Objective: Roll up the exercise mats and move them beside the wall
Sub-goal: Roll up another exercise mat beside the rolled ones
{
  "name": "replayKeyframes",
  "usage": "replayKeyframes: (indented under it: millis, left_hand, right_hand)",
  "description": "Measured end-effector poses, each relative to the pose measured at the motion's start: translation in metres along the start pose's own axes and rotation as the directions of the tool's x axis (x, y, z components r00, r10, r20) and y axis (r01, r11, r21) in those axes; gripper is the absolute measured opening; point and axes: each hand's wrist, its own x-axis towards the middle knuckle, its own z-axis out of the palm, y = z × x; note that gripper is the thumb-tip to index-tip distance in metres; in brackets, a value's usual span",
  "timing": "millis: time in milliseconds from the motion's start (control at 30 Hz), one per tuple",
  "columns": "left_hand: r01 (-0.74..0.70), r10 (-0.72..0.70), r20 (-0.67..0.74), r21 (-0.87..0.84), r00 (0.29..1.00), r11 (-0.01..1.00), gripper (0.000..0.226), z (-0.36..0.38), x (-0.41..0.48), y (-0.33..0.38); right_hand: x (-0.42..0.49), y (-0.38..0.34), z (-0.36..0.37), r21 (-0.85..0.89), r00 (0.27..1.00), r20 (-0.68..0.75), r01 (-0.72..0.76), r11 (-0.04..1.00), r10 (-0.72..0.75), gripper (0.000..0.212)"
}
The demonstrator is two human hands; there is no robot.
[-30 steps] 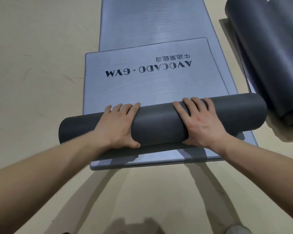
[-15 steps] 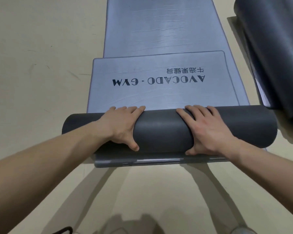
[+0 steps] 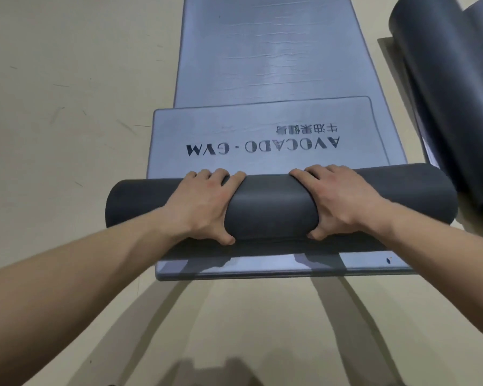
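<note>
A dark grey, matte roll (image 3: 271,203) lies across a silvery mat (image 3: 262,129) printed "AVOCADO · GVM", on the beige floor (image 3: 67,107). Left hand (image 3: 200,204) and right hand (image 3: 338,201) press on the roll, fingers curled over it. Beyond the roll's right end lie other rolled mats (image 3: 446,93).

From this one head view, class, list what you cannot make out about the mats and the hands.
- Fingertips of the left hand and right hand: hidden behind the dark roll.
- Far end of the long flat mat: cut off by the top edge.
- Rolled mats on the right: cut off by the right edge, so their number is unclear.
- Small characters above the logo: too blurred to read.
</note>
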Motion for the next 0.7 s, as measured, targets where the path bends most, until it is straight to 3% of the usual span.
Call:
replayKeyframes:
  millis: [100,200,267,333,400,533,600,700]
  left_hand:
    - [-0.043,0.060,0.156,-0.108,0.986,0.993,0.134,-0.008,-0.002,-0.002]
    - [-0.038,0.073,0.218,-0.159,0.973,0.986,0.137,-0.008,0.004,-0.006]
    - [-0.032,0.051,0.163,-0.119,0.985,0.992,0.139,-0.005,0.002,-0.003]
    - [0.007,-0.007,0.009,0.032,1.000,0.999,0.139,0.009,-0.011,0.013]
    - [0.029,-0.022,-0.087,0.080,0.996,0.996,0.136,0.015,-0.016,0.019]
    - [-0.019,0.023,0.034,-0.089,0.999,0.996,0.135,-0.012,0.013,-0.008]
    - [0.009,-0.009,0.009,-0.073,1.000,0.997,0.136,-0.010,0.015,-0.008]
    - [0.049,-0.051,-0.059,-0.045,0.997,0.998,0.131,-0.002,0.006,-0.001]
  right_hand:
    - [-0.012,-0.001,-0.003,0.115,0.992,0.122,0.003,0.993,-0.017,0.136]
    - [-0.038,-0.015,0.019,0.036,0.997,-0.061,-0.044,0.998,0.046,0.134]
    - [-0.039,-0.015,0.028,0.001,0.990,-0.130,-0.047,0.999,0.046,0.134]
    - [-0.028,-0.007,0.015,0.026,0.996,-0.082,-0.027,0.999,0.029,0.133]
    - [-0.016,-0.001,-0.001,0.074,1.000,-0.013,-0.012,0.997,0.013,0.135]
    - [-0.015,-0.009,0.015,-0.054,0.987,-0.142,-0.084,0.995,0.076,0.144]
    - [-0.012,-0.010,0.020,-0.072,0.980,-0.187,-0.083,0.994,0.068,0.140]
    - [-0.001,-0.002,-0.005,-0.068,0.991,-0.131,-0.043,0.997,0.034,0.129]
